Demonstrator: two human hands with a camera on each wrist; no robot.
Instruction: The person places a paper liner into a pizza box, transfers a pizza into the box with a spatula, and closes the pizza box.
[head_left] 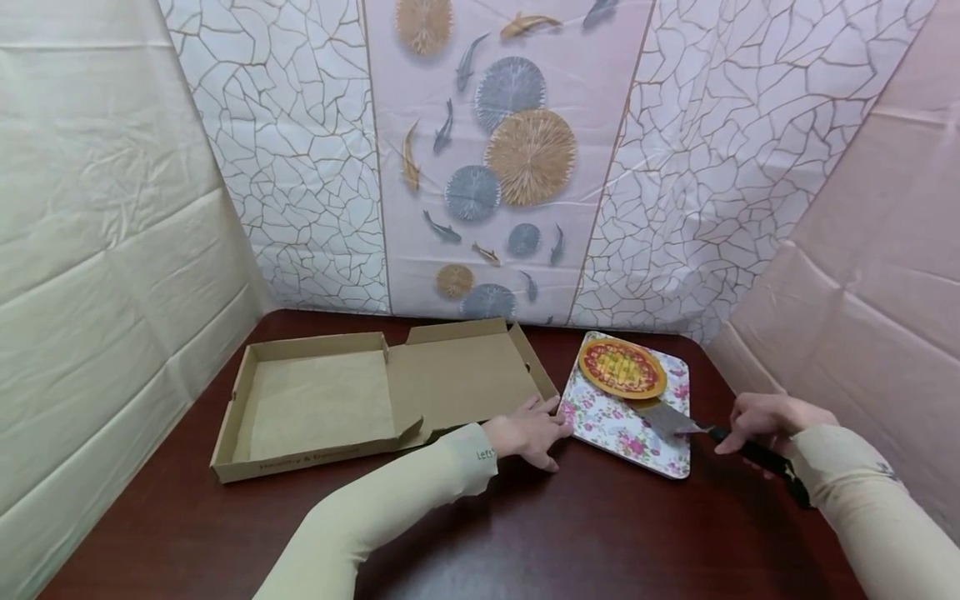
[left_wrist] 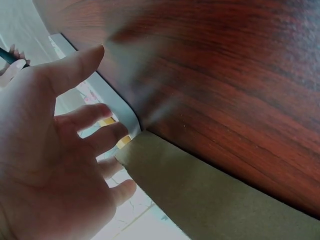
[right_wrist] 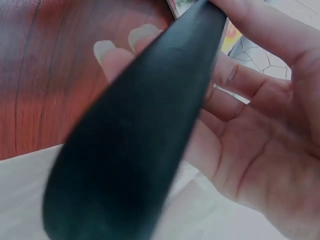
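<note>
My right hand (head_left: 776, 421) grips the black handle (right_wrist: 135, 115) of a spatula (head_left: 663, 417) with a flat metal blade. The blade slants over the tray, its front end at or under the near edge of a round pizza (head_left: 622, 368) with an orange rim. That pizza lies on the far part of a white tray printed with pink flowers (head_left: 600, 423). My left hand (head_left: 528, 432), fingers spread and slightly bent, is at the tray's left edge, by the corner of a cardboard box lid (left_wrist: 200, 190). Whether its fingertips touch the tray or the lid, I cannot tell.
An open cardboard pizza box (head_left: 322, 404) lies flat on the left of the dark red-brown table (head_left: 525, 533), its lid folded out toward the tray. Patterned cloth (head_left: 480, 167) hangs behind, and pale cloth walls stand at both sides.
</note>
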